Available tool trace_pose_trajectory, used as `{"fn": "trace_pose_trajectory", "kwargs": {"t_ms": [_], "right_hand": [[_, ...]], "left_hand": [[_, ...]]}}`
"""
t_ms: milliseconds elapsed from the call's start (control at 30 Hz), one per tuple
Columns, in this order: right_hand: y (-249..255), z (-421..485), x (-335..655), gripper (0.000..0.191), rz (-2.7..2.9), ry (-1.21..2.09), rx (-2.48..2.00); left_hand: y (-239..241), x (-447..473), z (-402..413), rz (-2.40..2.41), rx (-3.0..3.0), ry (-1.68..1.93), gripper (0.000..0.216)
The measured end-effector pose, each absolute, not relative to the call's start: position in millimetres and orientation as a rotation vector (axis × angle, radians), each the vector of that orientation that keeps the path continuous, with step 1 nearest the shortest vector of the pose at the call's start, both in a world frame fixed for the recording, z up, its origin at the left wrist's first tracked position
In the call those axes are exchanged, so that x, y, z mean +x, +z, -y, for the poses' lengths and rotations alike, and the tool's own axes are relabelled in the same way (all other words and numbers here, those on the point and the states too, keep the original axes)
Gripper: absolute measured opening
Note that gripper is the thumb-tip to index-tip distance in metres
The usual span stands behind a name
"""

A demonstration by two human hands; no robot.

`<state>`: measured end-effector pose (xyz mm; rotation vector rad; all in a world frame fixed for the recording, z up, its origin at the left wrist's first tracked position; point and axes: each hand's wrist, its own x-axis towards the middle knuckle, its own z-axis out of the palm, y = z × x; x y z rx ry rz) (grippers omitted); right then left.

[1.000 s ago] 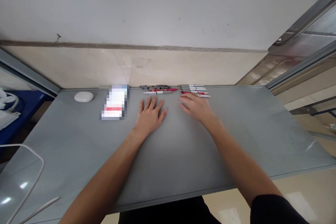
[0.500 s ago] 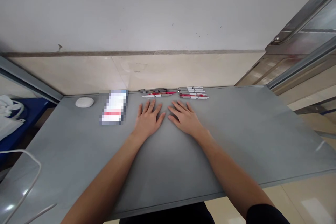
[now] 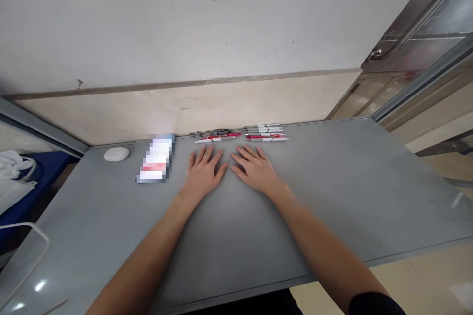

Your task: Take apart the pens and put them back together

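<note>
My left hand (image 3: 202, 172) lies flat on the grey table (image 3: 236, 246) with its fingers spread and nothing in it. Mirroring it, my right hand (image 3: 255, 169) rests palm down, fingers apart and also holding nothing. Just beyond my left fingertips is a loose group of pens (image 3: 216, 140), dark, red and white, lying sideways. Several white, grey and red pens (image 3: 266, 139) form a second group past my right fingertips. Neither hand appears to touch the pens. To the left of my left hand lies a phone (image 3: 157, 157) whose lit screen is blurred out.
A white rounded case (image 3: 116, 154) sits at the back left of the table. The wall (image 3: 177, 113) borders the far edge. A white cable (image 3: 40, 256) curves over the left front. At right is a metal door handle (image 3: 410, 29); a blue surface (image 3: 40, 182) with white items stands at left.
The camera view has tilted and shifted slightly, so everything sits a little differently in the picture. Both hands stay flat in the same place on the table, and the pens have not moved.
</note>
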<state>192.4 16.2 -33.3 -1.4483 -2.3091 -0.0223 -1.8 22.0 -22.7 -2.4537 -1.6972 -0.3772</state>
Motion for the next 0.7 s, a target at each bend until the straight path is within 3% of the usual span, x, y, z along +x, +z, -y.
{"fn": "trace_pose_trajectory", "kwargs": {"t_ms": [700], "right_hand": [[-29.4, -15.3, 192.3, 0.042, 2.327, -0.031, -1.437]], "left_hand": [[-17.4, -4.9, -80.1, 1.537, -2.395, -0.52, 0.038]]}}
